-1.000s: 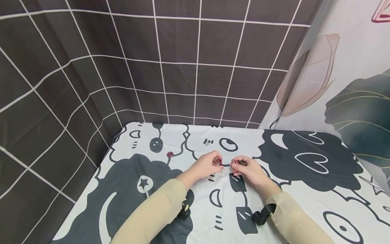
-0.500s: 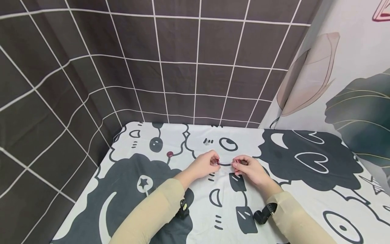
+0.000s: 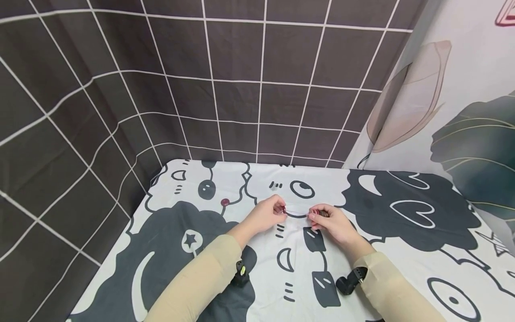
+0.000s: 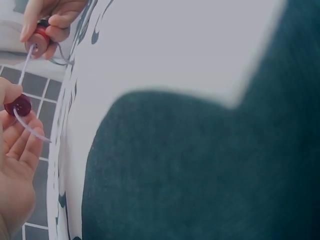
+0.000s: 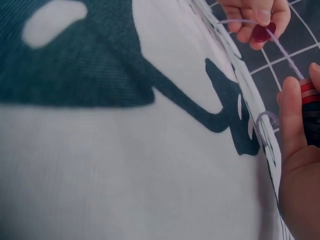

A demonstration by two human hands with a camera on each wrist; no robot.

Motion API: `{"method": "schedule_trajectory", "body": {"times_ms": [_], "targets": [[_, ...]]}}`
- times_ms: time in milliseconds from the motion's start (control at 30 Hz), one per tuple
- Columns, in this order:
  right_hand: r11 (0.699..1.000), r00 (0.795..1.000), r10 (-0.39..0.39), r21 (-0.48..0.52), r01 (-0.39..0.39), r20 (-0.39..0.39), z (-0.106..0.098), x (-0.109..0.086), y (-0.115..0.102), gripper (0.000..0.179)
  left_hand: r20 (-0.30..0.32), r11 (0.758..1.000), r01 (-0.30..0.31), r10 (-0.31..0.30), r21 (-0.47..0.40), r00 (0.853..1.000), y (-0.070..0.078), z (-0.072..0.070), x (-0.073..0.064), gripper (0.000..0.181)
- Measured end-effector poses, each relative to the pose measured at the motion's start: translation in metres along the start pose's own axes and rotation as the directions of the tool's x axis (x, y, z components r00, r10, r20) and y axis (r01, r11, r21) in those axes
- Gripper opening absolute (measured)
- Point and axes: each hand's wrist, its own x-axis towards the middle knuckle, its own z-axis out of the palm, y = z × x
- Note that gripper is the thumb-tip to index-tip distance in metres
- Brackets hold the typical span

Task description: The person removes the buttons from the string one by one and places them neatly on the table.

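In the head view my left hand point(image 3: 263, 217) and right hand point(image 3: 331, 223) face each other above the printed sheet, a small gap apart. The left hand pinches a dark red button point(image 4: 23, 105) between thumb and fingers. A pale purple string point(image 4: 25, 67) passes through this button, with a tail hanging past it. My right hand holds a stack of red and black buttons point(image 5: 309, 95) by its edges. The string runs from that stack to the single button, and a loose loop of string point(image 5: 267, 118) hangs beyond the stack.
The black-and-white cartoon sheet point(image 3: 289, 286) covers the surface. A dark red round spot point(image 3: 225, 202) shows left of the hands; I cannot tell whether it is a button or print. A dark grid-patterned curtain point(image 3: 237, 103) stands behind, a leaf-patterned one point(image 3: 418, 98) at right.
My left hand has drawn left and slightly away with the dark red button, widening the gap between the hands. The right hand has stayed almost in place.
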Motion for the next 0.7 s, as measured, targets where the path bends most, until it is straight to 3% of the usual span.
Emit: {"method": "schedule_trajectory", "body": {"times_ms": [267, 700], "targets": [[1.000, 1.000, -0.002, -0.001, 0.002, -0.003, 0.000, 0.000, -0.002, 0.039, 0.001, 1.000, -0.007, 0.007, 0.022, 1.000, -0.001, -0.002, 0.000, 0.026], [1.000, 1.000, -0.022, -0.001, 0.022, 0.000, -0.001, -0.003, -0.003, 0.036, -0.005, 0.998, 0.049, -0.049, 0.039, 0.999, -0.005, -0.011, -0.004, 0.025]]}}
